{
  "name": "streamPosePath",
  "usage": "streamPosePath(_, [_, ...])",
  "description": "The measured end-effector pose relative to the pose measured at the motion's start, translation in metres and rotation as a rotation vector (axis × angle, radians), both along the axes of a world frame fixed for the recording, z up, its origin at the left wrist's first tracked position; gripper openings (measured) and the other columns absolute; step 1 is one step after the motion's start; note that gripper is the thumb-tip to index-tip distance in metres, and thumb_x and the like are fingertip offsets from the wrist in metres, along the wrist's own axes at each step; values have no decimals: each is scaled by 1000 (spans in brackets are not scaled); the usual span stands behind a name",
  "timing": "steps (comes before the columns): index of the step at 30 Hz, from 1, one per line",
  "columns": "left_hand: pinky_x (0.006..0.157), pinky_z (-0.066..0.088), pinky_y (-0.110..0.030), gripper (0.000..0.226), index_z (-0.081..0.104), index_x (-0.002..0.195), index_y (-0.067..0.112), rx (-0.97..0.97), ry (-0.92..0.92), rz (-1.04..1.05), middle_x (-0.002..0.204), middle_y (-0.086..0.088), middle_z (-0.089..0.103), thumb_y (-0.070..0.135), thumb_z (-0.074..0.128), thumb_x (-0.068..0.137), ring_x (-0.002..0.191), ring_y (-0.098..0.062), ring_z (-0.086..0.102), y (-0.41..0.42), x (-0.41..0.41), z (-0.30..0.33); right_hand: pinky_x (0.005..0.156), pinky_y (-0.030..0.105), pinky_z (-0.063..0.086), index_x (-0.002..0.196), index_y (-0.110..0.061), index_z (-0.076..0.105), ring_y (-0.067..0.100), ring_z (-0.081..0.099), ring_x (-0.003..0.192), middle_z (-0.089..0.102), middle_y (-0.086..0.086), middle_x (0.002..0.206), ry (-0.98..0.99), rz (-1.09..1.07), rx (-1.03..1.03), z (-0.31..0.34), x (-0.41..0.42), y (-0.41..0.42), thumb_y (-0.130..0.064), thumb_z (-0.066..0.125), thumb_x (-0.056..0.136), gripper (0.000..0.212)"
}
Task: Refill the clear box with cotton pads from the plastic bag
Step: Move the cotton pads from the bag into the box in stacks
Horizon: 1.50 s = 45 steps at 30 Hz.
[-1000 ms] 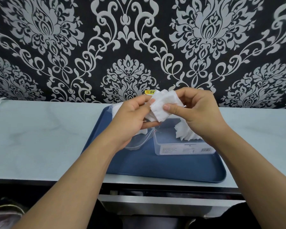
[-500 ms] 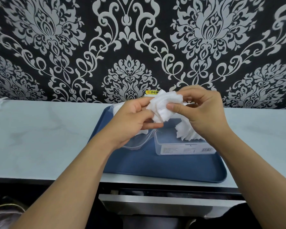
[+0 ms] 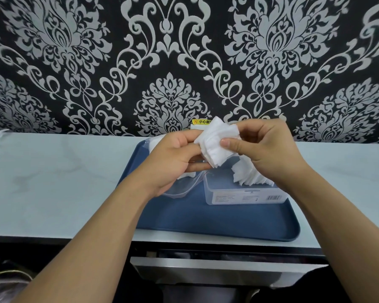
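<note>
Both hands hold a stack of white cotton pads (image 3: 217,145) above the tray. My left hand (image 3: 175,158) grips the stack's left side, and my right hand (image 3: 269,149) pinches its right side with the thumb on top. Below my right hand stands the clear box (image 3: 245,195), open, with a row of white pads (image 3: 249,178) leaning inside it. The clear plastic bag (image 3: 179,189) lies to the left of the box, mostly hidden under my left hand, with some pads still in it.
A blue tray (image 3: 217,221) carries the box and the bag on a pale marble counter (image 3: 53,182). A yellow label (image 3: 202,121) sits at the patterned wall behind. A drawer (image 3: 228,270) stands slightly open under the counter's front edge.
Both hands have turned and fanned the stack of pads, and lifted it slightly. The box and the bag have not moved.
</note>
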<state>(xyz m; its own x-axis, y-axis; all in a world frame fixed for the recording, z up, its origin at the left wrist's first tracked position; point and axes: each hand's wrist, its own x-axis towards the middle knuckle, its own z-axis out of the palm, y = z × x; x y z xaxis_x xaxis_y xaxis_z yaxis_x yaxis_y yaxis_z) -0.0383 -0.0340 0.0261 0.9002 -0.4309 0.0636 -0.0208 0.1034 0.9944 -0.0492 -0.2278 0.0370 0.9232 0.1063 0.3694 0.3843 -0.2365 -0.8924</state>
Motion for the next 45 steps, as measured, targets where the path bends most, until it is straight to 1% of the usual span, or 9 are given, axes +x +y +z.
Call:
streamPosePath(6, [91,58,-30,44,70,116,18,29,-68,-82,104,-4,77,-5,66,79,98,-16,73,6,-1,-3,69,23,55,96,-7,78,10,66,71,77,10,85,26,-13,3,0,1,-3,-4,79,79,18])
streamPosePath(11, [85,60,-26,34,65,120,13,15,-74,-29,102,-2,78,-8,55,96,97,-14,74,2,-1,-5,75,39,55,98,-12,79,25,62,74,72,16,89,-82,-64,-86,-1,2,0,-8,78,81,17])
streamPosePath(17, [86,60,-29,28,65,119,13,-156,47,-16,106,-6,77,5,42,105,96,-16,75,-1,-4,2,71,29,60,88,-11,78,18,71,70,78,4,79,-163,-201,182,0,-5,13,-3,83,75,16])
streamPosePath(21, [82,62,-30,28,64,121,6,-196,104,101,108,-13,77,5,41,106,97,-24,75,-5,-1,2,90,37,57,88,-6,77,22,71,103,75,5,108,-19,-100,424,6,-4,6,-6,82,70,18])
streamPosePath(24, [77,61,-26,28,67,122,7,-82,45,100,102,-9,78,5,45,105,92,-18,75,-5,0,1,101,39,50,85,-7,77,14,65,117,71,3,122,84,36,278,9,-2,-4,-10,82,64,21])
streamPosePath(27, [81,61,-27,25,70,117,13,17,-12,56,99,-4,78,7,51,103,90,-14,74,-5,-3,1,90,35,58,88,2,75,19,72,103,76,8,109,111,29,111,8,-2,-4,-4,82,68,22])
streamPosePath(31, [85,61,-30,25,71,113,15,51,-31,56,99,-5,78,7,50,103,91,-16,75,-7,-4,1,77,36,62,90,2,75,26,71,76,76,19,87,143,-55,130,7,-2,-2,-3,81,75,17])
streamPosePath(40, [75,58,-19,30,70,111,23,146,-167,121,93,1,79,2,50,102,85,-7,74,-16,0,-5,79,38,60,85,-4,72,19,69,75,75,11,81,373,-70,217,6,-2,-4,-12,78,81,12])
streamPosePath(45, [73,60,-23,27,72,110,17,87,-79,178,100,-12,77,5,48,103,80,-12,73,-27,0,-3,67,35,58,82,0,68,21,65,64,71,12,70,238,-195,155,3,0,-6,-7,83,77,17])
